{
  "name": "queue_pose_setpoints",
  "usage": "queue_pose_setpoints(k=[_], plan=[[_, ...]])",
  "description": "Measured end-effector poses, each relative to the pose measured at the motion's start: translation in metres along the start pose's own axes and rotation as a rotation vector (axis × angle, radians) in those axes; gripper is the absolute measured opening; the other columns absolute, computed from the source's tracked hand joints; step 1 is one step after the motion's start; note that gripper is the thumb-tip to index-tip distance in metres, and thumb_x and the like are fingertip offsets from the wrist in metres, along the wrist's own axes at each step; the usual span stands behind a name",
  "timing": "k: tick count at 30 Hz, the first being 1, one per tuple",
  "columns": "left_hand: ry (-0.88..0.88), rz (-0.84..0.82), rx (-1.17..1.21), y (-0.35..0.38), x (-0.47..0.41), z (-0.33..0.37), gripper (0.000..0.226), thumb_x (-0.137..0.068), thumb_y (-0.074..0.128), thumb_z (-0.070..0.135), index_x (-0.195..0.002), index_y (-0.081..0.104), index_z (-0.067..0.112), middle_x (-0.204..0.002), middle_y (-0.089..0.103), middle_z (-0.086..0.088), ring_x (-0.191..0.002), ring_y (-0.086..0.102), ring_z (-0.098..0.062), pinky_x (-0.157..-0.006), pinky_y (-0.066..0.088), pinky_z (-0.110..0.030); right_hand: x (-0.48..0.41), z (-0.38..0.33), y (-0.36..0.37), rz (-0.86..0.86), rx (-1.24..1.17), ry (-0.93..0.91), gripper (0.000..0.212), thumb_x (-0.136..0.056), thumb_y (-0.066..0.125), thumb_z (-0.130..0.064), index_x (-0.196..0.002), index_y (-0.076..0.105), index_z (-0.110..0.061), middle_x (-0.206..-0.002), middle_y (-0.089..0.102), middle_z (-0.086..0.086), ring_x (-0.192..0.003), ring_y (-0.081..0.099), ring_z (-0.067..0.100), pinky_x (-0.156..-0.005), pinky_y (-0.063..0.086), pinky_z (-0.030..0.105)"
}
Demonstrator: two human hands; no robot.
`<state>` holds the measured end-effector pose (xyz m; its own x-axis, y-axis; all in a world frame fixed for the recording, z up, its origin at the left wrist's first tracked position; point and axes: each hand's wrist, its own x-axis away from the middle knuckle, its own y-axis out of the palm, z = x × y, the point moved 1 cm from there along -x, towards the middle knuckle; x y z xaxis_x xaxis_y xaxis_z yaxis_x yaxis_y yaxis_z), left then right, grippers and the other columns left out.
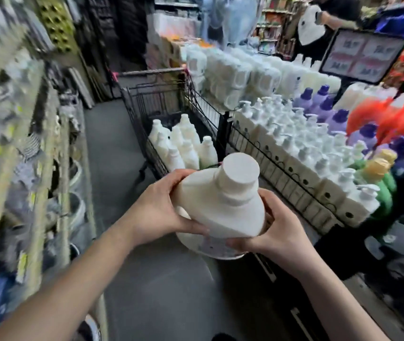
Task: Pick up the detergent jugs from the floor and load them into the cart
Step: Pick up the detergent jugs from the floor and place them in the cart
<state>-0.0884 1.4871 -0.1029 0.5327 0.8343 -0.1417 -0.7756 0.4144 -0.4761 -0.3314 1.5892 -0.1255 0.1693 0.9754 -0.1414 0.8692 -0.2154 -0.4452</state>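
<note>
— Where is the jug (220, 207)?

— Between the two hands, lifted off the grey floor (114, 148). It is white, and its wide cap tips up toward the camera.

— How does the left hand (161, 210) hold it?

— It wraps the jug's left shoulder, with the thumb over the top and the fingers curled underneath, so the grasp is firm.

— And the right hand (279, 232)?

— It clasps the opposite side. The thumb lies up along the wall just below the neck, and the fingers hook under the base near a printed label. Both hands touch the jug and neither touches the other.

— Where is the cart (161, 94)?

— Straight ahead of the hands, past the fingertips. It is a black wire basket with its near end closest to the jug's cap. Other white jugs (183, 146) stand upright inside it, packed together at the near end.

— What lies to the right of the right hand?

— A low wire-fronted display of white pump bottles (294, 139) in rows. Purple bottles (324, 104) stand further out behind them.

— And to the left of the left hand?

— Shelves (23, 124), but they are too blurred for me to read what is on them.
</note>
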Motion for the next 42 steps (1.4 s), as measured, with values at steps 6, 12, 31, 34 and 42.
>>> queue_pose_setpoints(k=[6, 12, 31, 34, 42], plan=[[-0.099, 0.143, -0.042, -0.070, -0.052, -0.052, 0.092, -0.045, 0.107, 0.034, -0.124, 0.062, 0.043, -0.118, 0.071, 0.027, -0.111, 0.064, 0.006, -0.093, 0.050, -0.020, -0.123, -0.002, 0.058, -0.157, -0.009, -0.074, 0.096, -0.044, 0.105, -0.036, -0.129, 0.060, -0.046, -0.120, 0.072, -0.014, -0.114, 0.067, 0.008, -0.098, 0.057, 0.044], [-0.211, 0.171, -0.095, -0.134, -0.137, -0.112, 0.093, -0.047, 0.108, 0.026, -0.127, 0.062, 0.040, -0.119, 0.071, 0.022, -0.114, 0.065, 0.001, -0.101, 0.054, -0.032, -0.252, 0.014, 0.117, -0.235, -0.046, -0.107, 0.098, -0.037, 0.098, -0.055, -0.126, 0.060, -0.045, -0.117, 0.072, -0.023, -0.111, 0.066, -0.001, -0.095, 0.056, 0.032], [-0.253, 0.087, -0.169, -0.312, -0.443, -0.259, 0.095, -0.043, 0.107, 0.032, -0.121, 0.058, 0.056, -0.125, 0.068, 0.026, -0.120, 0.062, -0.001, -0.107, 0.052, -0.039, -0.599, 0.021, 0.230, -0.193, -0.086, -0.044, 0.087, -0.039, 0.091, -0.055, -0.119, 0.057, -0.046, -0.113, 0.066, -0.027, -0.108, 0.062, -0.005, -0.081, 0.048, 0.013], [-0.216, 0.023, -0.180, -0.336, -0.489, -0.292, 0.096, -0.043, 0.108, 0.033, -0.119, 0.057, 0.060, -0.125, 0.067, 0.028, -0.119, 0.062, 0.003, -0.104, 0.053, -0.038, -0.632, 0.029, 0.252, -0.112, -0.060, -0.015, 0.087, -0.041, 0.094, -0.052, -0.120, 0.056, -0.048, -0.112, 0.068, -0.024, -0.106, 0.063, -0.002, -0.083, 0.053, 0.024], [-0.047, -0.267, -0.115, -0.393, -0.620, -0.404, 0.094, -0.046, 0.108, 0.023, -0.119, 0.060, 0.055, -0.121, 0.069, 0.029, -0.116, 0.064, 0.005, -0.098, 0.052, -0.017, -0.717, 0.020, 0.332, 0.162, 0.003, 0.134, 0.070, -0.043, 0.088, -0.057, -0.104, 0.056, -0.071, -0.102, 0.066, -0.040, -0.095, 0.063, -0.014, -0.075, 0.051, 0.021]])
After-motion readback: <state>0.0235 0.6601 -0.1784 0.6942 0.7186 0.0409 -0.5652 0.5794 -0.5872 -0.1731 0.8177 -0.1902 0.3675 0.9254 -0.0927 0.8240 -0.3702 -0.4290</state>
